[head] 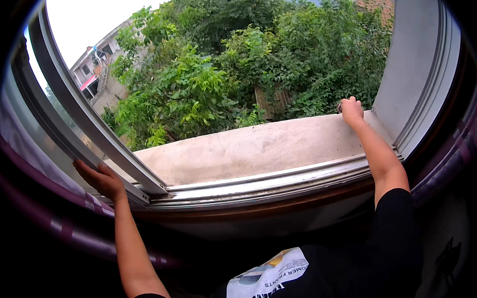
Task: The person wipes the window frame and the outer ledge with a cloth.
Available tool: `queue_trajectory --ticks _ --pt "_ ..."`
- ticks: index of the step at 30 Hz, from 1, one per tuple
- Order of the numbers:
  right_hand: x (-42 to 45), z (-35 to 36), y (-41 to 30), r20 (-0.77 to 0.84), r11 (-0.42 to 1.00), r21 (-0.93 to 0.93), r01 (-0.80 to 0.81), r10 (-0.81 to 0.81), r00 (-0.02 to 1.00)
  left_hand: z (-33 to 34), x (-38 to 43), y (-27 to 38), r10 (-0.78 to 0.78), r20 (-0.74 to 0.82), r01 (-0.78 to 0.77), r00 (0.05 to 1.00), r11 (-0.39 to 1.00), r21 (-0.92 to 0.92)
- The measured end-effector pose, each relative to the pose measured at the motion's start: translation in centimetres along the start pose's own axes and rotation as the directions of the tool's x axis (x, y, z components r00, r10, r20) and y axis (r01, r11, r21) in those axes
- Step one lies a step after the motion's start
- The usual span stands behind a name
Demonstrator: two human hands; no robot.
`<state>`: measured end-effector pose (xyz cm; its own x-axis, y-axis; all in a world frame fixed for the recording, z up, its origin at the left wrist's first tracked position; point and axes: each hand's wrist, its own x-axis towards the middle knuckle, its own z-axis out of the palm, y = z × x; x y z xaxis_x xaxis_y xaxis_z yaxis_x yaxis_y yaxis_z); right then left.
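My left hand (101,180) lies with its palm and spread fingers against the metal frame of a sliding window sash (68,142), at the lower left. My right hand (352,109) reaches out through the open window, over the right end of the concrete outer sill (238,151). Its fingers are closed around a small dark object (339,107), mostly hidden, so its kind cannot be told. Between my arms runs the metal window track (264,184), with dark dirt along its grooves.
A purple curtain (62,232) hangs at the left and another (447,168) at the right. The white window reveal (410,53) bounds the right side. Outside stand leafy trees (258,56) and a building (110,54). A brown wooden edge (257,209) runs below the track.
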<state>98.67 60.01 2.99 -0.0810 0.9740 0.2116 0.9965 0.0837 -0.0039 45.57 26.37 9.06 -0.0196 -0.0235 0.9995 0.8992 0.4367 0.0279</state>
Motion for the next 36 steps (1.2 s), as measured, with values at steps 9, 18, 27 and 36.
queue_trajectory --ticks 9,18,27,36 --pt "-10.2 1.3 -32.4 -0.069 0.463 0.509 0.726 -0.818 0.571 -0.2 -0.7 -1.6 0.007 0.032 -0.007 0.999 1.000 0.018" --pt "1.8 3.4 -11.1 0.120 0.993 0.044 0.108 -0.112 0.986 0.1 -0.1 -0.1 0.042 -0.005 -0.042 0.999 0.999 -0.003" --pt "-11.3 1.4 -15.4 0.015 0.424 0.588 0.689 -0.857 0.515 0.3 -0.7 -2.2 0.054 -0.013 -0.054 0.998 0.999 0.008" --pt "-2.8 -0.2 6.4 -0.070 0.990 -0.065 0.124 -0.129 0.989 1.0 -0.5 -1.2 0.013 -0.008 -0.013 1.000 1.000 -0.012"
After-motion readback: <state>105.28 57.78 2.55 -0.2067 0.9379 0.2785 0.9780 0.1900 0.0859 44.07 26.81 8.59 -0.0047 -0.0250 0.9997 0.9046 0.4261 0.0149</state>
